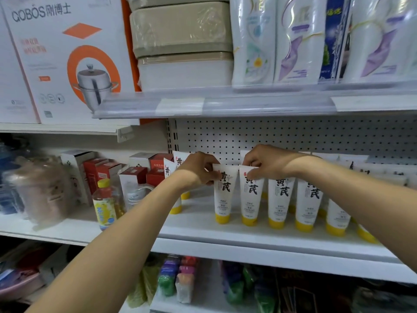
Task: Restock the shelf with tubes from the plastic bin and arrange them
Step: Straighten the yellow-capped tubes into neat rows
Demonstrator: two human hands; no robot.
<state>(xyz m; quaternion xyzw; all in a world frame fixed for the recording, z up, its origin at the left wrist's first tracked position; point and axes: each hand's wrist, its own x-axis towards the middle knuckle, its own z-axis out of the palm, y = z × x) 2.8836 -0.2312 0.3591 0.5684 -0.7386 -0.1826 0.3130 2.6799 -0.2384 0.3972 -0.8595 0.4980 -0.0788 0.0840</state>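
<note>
Tubes [281,195] stand in a row on the white shelf [198,229] in the middle of the frame. Each one is white with black writing and rests on its yellow cap. The left grip [198,169] pinches the flat top edge of the first tube [223,197], at the left end of the front row, with its fingers curled over it. The right grip [264,163] pinches the top edge of the second tube [250,199], just beside the first. Both tubes stand upright with their caps on the shelf. Their sides are very close, but I cannot tell if they touch. To the right, the row goes on toward the right edge of the frame, with other tubes behind it. Behind the left grip, two more tubes [178,160] stand farther back. A white board with little holes [293,136] makes the back wall. At the left of the frame sit red boxes [135,175] and a drink bottle [104,206] with a yellow lid. A big box with a pot picture [67,64] fills the upper left, beige tubs [182,41] the upper middle, and white packs [293,41] the upper right. Bright bags [178,279], blurry, lie at the bottom.
</note>
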